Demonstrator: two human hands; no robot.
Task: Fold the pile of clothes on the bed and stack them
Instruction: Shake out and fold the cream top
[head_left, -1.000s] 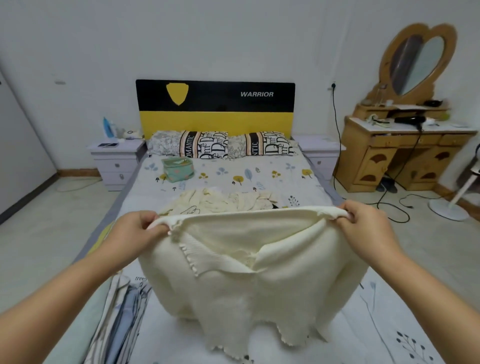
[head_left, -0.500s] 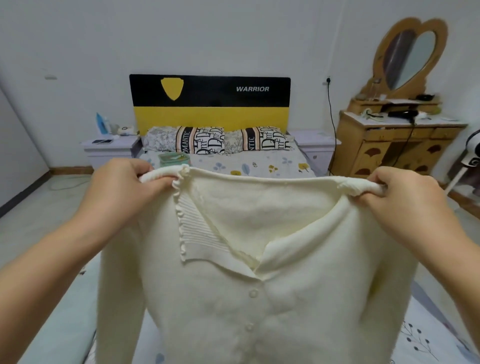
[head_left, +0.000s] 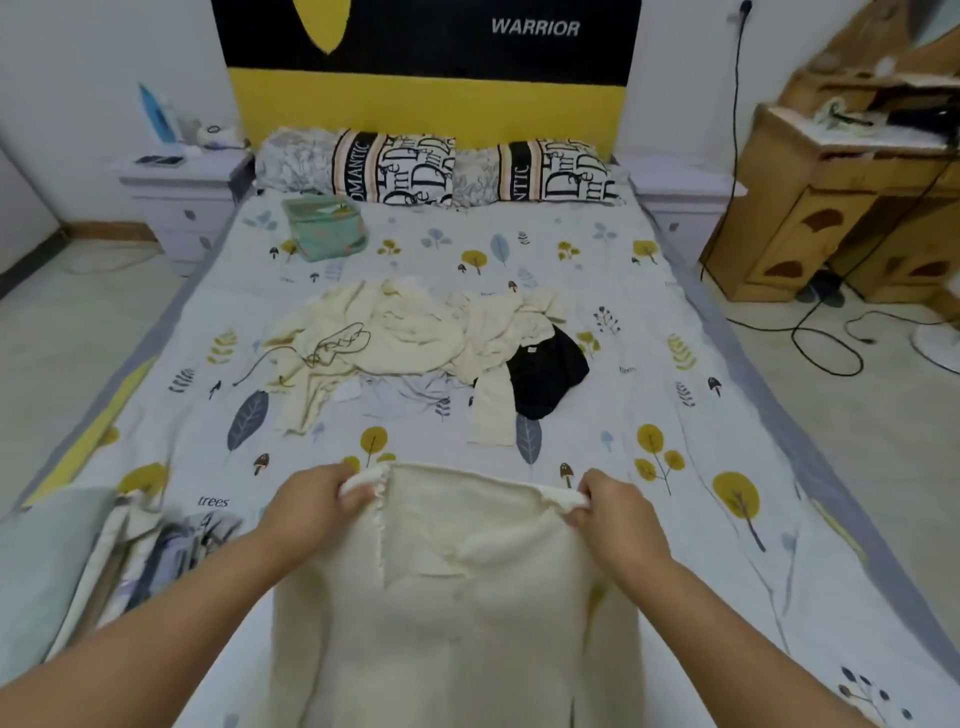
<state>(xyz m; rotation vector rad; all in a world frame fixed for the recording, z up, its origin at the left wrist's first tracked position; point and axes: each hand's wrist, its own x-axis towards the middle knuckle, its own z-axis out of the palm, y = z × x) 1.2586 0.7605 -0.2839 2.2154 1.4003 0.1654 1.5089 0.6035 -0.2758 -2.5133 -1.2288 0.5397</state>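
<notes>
A cream knit cardigan (head_left: 457, 613) is spread out low over the near end of the bed (head_left: 701, 415). My left hand (head_left: 317, 499) pinches its left shoulder and my right hand (head_left: 608, 509) pinches its right shoulder, holding the collar edge stretched between them. Farther up the bed lies a loose pile of cream clothes (head_left: 395, 332) with a thin dark cord across it, and a black garment (head_left: 545, 369) at the pile's right side.
Folded striped and grey fabric (head_left: 130, 561) lies at the bed's near left edge. A green pouch (head_left: 324, 226) sits near the pillows (head_left: 441, 166). A nightstand (head_left: 176, 192) stands left, a wooden dresser (head_left: 841, 197) right, with cables (head_left: 821, 338) on the floor.
Both hands have brought the cardigan down from chest height to the bed's near end. The view has tipped downward, so the clothes pile shows again.
</notes>
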